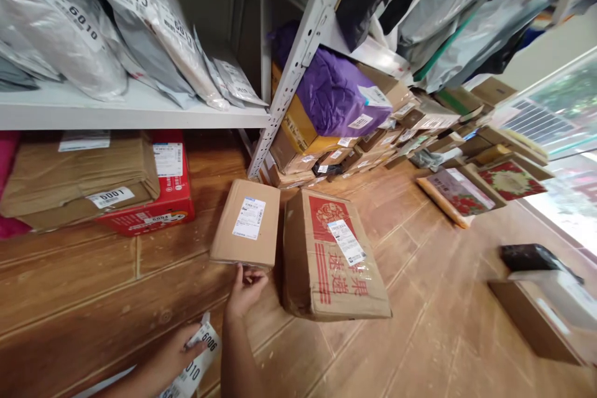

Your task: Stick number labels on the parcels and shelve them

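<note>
My left hand [187, 346] is closed on a strip of white number labels [191, 373], printed 6006 and 6010, which hangs down out of view at the bottom. Ahead of it, my right hand [247, 291] is at the near edge of a small brown cardboard box [246, 224], thumb and curled fingers against that edge. A white shipping label is stuck on the box's upper face. Just to the right stands a larger carton [333, 255] with red printing and its own shipping label. Both boxes rest on the wooden floor.
On the left, a white shelf [186, 117] carries grey mailing bags numbered 6010 and 6015. Below it are a carton [84, 174] labelled 6001 and a red box [172, 199]. A purple parcel [336, 93] tops stacked cartons behind a metal post [298, 68]. More parcels [545, 305] lie right.
</note>
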`<action>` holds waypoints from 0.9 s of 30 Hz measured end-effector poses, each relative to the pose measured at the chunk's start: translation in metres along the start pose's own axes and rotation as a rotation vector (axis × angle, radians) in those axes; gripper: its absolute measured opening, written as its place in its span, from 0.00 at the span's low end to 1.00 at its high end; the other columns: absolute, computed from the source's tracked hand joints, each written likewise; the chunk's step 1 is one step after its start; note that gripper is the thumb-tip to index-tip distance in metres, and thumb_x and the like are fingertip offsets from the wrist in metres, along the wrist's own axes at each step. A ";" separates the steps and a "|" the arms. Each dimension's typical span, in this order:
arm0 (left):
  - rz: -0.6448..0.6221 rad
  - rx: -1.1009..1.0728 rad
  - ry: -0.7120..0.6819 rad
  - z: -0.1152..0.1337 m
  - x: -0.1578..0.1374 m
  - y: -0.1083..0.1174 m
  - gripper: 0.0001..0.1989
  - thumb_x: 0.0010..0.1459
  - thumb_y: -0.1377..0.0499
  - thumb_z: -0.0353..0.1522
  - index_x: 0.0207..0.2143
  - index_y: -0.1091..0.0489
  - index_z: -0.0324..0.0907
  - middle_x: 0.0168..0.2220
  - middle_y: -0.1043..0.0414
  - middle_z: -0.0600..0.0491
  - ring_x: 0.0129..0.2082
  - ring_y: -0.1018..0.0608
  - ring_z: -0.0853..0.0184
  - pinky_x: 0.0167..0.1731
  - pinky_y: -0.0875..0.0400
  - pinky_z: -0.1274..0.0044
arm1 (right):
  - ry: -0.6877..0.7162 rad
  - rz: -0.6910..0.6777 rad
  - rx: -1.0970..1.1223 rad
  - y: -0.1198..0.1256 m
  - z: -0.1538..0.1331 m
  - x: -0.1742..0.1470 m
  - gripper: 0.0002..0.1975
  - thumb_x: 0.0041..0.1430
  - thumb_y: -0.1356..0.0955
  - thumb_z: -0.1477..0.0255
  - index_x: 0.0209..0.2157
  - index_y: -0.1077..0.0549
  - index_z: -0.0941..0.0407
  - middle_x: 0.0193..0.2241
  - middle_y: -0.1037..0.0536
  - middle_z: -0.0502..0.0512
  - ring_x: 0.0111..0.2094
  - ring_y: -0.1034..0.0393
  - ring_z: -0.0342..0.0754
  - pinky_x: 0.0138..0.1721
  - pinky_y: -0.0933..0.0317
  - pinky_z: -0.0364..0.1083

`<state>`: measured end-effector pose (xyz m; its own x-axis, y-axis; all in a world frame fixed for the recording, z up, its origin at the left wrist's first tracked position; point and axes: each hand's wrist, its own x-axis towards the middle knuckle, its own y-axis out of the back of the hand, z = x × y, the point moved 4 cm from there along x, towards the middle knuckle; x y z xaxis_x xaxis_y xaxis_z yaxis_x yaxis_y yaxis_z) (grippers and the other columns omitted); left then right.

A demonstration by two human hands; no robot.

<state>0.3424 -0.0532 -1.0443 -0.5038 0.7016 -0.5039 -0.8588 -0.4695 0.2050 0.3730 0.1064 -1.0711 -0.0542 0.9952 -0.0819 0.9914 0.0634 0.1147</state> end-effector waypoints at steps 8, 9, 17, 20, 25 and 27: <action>0.140 -0.207 0.018 0.033 0.006 0.017 0.35 0.37 0.46 0.63 0.29 0.29 0.41 0.22 0.26 0.53 0.24 0.27 0.62 0.27 0.33 0.74 | -0.167 -0.837 -0.024 0.028 -0.052 -0.033 0.26 0.53 0.38 0.46 0.24 0.28 0.56 0.21 0.28 0.51 0.21 0.36 0.43 0.20 0.43 0.41; 0.127 -0.240 0.006 0.039 0.004 0.013 0.34 0.37 0.45 0.63 0.29 0.29 0.42 0.23 0.25 0.53 0.25 0.27 0.62 0.28 0.33 0.75 | -0.155 -0.954 -0.063 0.039 -0.067 -0.035 0.25 0.53 0.36 0.47 0.25 0.28 0.56 0.22 0.28 0.50 0.21 0.37 0.42 0.18 0.45 0.39; -0.090 -0.454 -0.075 0.117 0.003 -0.070 0.28 0.37 0.38 0.55 0.32 0.29 0.42 0.30 0.22 0.52 0.34 0.24 0.58 0.36 0.31 0.74 | -0.312 -0.842 -0.184 0.120 -0.159 0.033 0.23 0.33 0.24 0.53 0.24 0.28 0.58 0.15 0.30 0.45 0.15 0.39 0.38 0.19 0.45 0.40; -0.141 -0.383 -0.083 0.137 0.006 -0.107 0.26 0.41 0.42 0.54 0.31 0.29 0.40 0.29 0.22 0.50 0.32 0.24 0.58 0.33 0.31 0.73 | -0.413 -0.706 -0.168 0.155 -0.162 0.054 0.28 0.23 0.22 0.53 0.25 0.27 0.58 0.15 0.29 0.45 0.16 0.36 0.40 0.19 0.43 0.40; -0.137 -0.290 -0.042 0.133 0.000 -0.147 0.23 0.44 0.43 0.50 0.31 0.29 0.40 0.28 0.23 0.52 0.32 0.24 0.60 0.34 0.32 0.74 | -0.553 -0.557 -0.166 0.198 -0.127 0.049 0.31 0.18 0.23 0.49 0.22 0.29 0.58 0.20 0.27 0.48 0.21 0.35 0.40 0.18 0.43 0.39; -0.138 -0.231 -0.005 0.118 -0.003 -0.153 0.24 0.42 0.43 0.50 0.32 0.28 0.39 0.28 0.23 0.51 0.31 0.24 0.60 0.33 0.32 0.74 | -0.587 -0.525 -0.091 0.203 -0.106 0.041 0.33 0.16 0.23 0.48 0.21 0.31 0.57 0.20 0.29 0.47 0.22 0.36 0.40 0.19 0.42 0.39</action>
<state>0.4644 0.0800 -0.9754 -0.3844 0.7700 -0.5093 -0.8758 -0.4786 -0.0625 0.5594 0.1680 -0.9463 -0.4149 0.6326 -0.6539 0.8386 0.5447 -0.0051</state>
